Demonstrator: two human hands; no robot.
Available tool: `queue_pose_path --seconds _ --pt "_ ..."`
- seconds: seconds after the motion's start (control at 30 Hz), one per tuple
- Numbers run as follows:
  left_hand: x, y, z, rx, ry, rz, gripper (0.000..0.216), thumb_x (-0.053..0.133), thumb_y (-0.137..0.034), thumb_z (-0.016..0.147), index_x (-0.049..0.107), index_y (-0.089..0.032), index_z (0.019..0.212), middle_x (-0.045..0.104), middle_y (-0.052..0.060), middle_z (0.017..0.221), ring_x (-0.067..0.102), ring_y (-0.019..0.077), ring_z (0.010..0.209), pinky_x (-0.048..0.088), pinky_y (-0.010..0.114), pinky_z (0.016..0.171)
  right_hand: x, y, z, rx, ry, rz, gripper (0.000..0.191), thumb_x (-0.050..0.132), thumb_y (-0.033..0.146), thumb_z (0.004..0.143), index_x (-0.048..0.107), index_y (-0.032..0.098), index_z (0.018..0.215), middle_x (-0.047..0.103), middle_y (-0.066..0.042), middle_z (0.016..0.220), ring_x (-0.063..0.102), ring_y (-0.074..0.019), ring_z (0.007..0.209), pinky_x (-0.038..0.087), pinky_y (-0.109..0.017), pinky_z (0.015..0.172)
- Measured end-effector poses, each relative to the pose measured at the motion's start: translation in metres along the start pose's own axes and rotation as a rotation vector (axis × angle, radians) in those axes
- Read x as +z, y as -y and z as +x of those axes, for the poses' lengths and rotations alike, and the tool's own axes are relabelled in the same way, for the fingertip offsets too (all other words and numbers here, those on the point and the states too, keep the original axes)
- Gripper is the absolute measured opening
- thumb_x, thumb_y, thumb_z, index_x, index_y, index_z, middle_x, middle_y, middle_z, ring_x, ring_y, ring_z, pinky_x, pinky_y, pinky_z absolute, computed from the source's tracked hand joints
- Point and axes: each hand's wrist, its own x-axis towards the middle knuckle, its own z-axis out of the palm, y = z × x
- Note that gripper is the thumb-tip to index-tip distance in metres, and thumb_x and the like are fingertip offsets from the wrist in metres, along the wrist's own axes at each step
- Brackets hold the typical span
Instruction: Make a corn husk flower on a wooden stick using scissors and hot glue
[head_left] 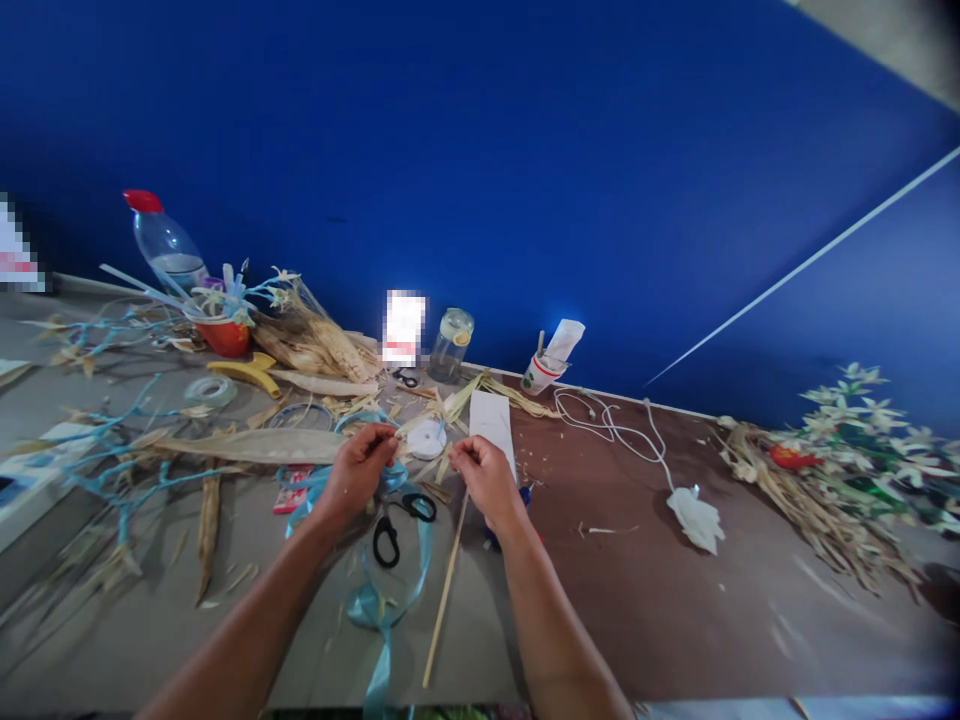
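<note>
Reaches forward and inward, slanting the bare left forearm [259, 610] up from the lower left and the bare right forearm [559, 620] up from the lower right. Holds the left hand [361, 465] and the right hand [486, 474] near each other but apart, at about the same height. Curls the left fingers [379, 437] inward, with thumb and forefinger close together. Bends the right fingers [463, 453] toward the left hand, thumb near forefinger. Turns the back of each hand partly upward.
</note>
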Motion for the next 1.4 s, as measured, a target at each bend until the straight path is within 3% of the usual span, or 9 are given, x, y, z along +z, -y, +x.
queue_pose_path --seconds 0.1,0.2,0.3,0.47,0.77,0.97,1.17,1.27,1.4 --pt "0.0 0.0 0.0 0.053 -0.038 0.044 0.006 0.07 -0.021 0.065 0.068 -0.021 0.07 0.053 -0.003 0.055 0.045 0.0118 0.052 0.035 0.022 0.049 0.001 0.002 -0.003 -0.075 0.033 -0.121 0.02 0.052 0.034 0.077 0.063 0.016 0.075 0.063 -0.004 0.075 0.057 -0.0167 0.074 0.043 -0.027 0.07" --pt "0.001 0.003 -0.001 0.097 -0.061 0.064 0.007 0.071 -0.019 0.064 0.07 -0.022 0.071 0.059 -0.001 0.063 0.048 0.0144 0.059 0.038 0.024 0.055 0.01 0.008 -0.005 -0.067 0.043 -0.045 0.024 0.056 0.036 0.075 0.065 0.016 0.085 0.065 -0.006 0.084 0.058 -0.0168 0.076 0.044 -0.026 0.069" --pt "0.001 0.006 -0.002 0.113 -0.06 0.06 0.011 0.072 -0.017 0.063 0.071 -0.023 0.072 0.063 0.001 0.07 0.052 0.0172 0.067 0.04 0.026 0.062 0.022 0.014 -0.004 -0.009 0.06 0.113 0.027 0.057 0.04 0.074 0.063 0.016 0.085 0.063 -0.002 0.072 0.056 -0.0146 0.064 0.043 -0.024 0.059" --pt "0.001 0.007 -0.004 0.114 -0.037 0.109 0.009 0.071 -0.017 0.065 0.07 -0.021 0.073 0.062 0.0 0.07 0.051 0.0165 0.065 0.038 0.025 0.061 0.031 0.011 0.003 0.021 -0.048 0.16 0.022 0.055 0.039 0.074 0.061 0.018 0.07 0.054 0.002 0.058 0.048 -0.0124 0.055 0.039 -0.023 0.053" --pt "0.003 0.007 -0.006 0.077 0.026 0.062 0.005 0.064 -0.026 0.074 0.062 -0.021 0.076 0.055 -0.002 0.06 0.052 0.0149 0.057 0.039 0.026 0.057 0.03 0.006 0.005 0.037 -0.096 0.184 0.022 0.054 0.038 0.074 0.058 0.018 0.065 0.051 0.003 0.056 0.042 -0.0111 0.053 0.034 -0.023 0.051" --pt "0.002 0.01 -0.005 0.135 -0.025 0.175 0.002 0.065 -0.021 0.071 0.066 -0.022 0.073 0.056 -0.001 0.065 0.047 0.0147 0.059 0.036 0.025 0.057 0.03 0.011 0.002 0.03 -0.075 0.196 0.022 0.057 0.039 0.072 0.059 0.018 0.066 0.049 0.004 0.055 0.041 -0.0109 0.053 0.034 -0.023 0.052" --pt "-0.005 0.008 -0.001 0.167 -0.159 0.268 0.007 0.062 -0.024 0.072 0.065 -0.021 0.077 0.056 -0.002 0.066 0.049 0.0147 0.063 0.037 0.024 0.06 0.013 0.007 0.005 0.046 -0.193 0.196 0.022 0.057 0.037 0.073 0.059 0.017 0.066 0.053 0.003 0.056 0.044 -0.0109 0.054 0.037 -0.022 0.054" --pt "-0.009 0.008 0.0 0.158 -0.222 0.362 0.013 0.057 -0.029 0.076 0.062 -0.019 0.083 0.054 -0.003 0.066 0.047 0.013 0.06 0.037 0.024 0.057 0.006 0.007 0.001 -0.006 -0.09 0.078 0.029 0.052 0.04 0.08 0.06 0.016 0.066 0.055 0.001 0.056 0.048 -0.0115 0.055 0.037 -0.022 0.054" --pt "-0.012 0.008 0.001 0.21 -0.288 0.423 0.017 0.054 -0.033 0.079 0.06 -0.018 0.085 0.054 -0.003 0.067 0.048 0.012 0.061 0.039 0.024 0.059 0.014 0.014 -0.017 -0.057 0.206 -0.281 0.023 0.052 0.032 0.083 0.064 0.016 0.071 0.065 -0.002 0.068 0.058 -0.0136 0.065 0.04 -0.022 0.06"
